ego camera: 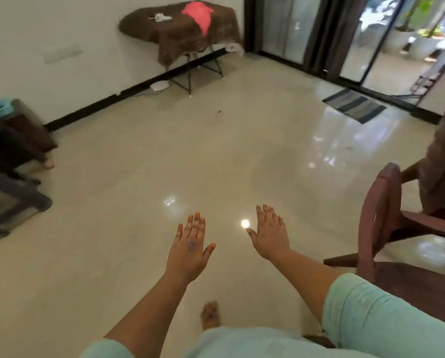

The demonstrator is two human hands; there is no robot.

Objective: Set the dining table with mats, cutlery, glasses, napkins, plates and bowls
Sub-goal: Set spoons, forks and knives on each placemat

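Both hands are stretched out in front of me over a glossy cream tiled floor, palms down. My left hand [190, 250] has its fingers straight and together and holds nothing. My right hand [270, 233] is likewise flat with straight fingers and holds nothing. No dining table, mats, cutlery, glasses, napkins, plates or bowls appear in this view. One bare foot [210, 315] shows on the floor below my hands.
A wooden chair [387, 228] stands close on the right. A folding table [180, 29] under a brown cloth, with a pink cloth on it, stands by the far wall. Dark stools [14, 187] sit at the left. A striped doormat [354, 105] lies before the glass doors.
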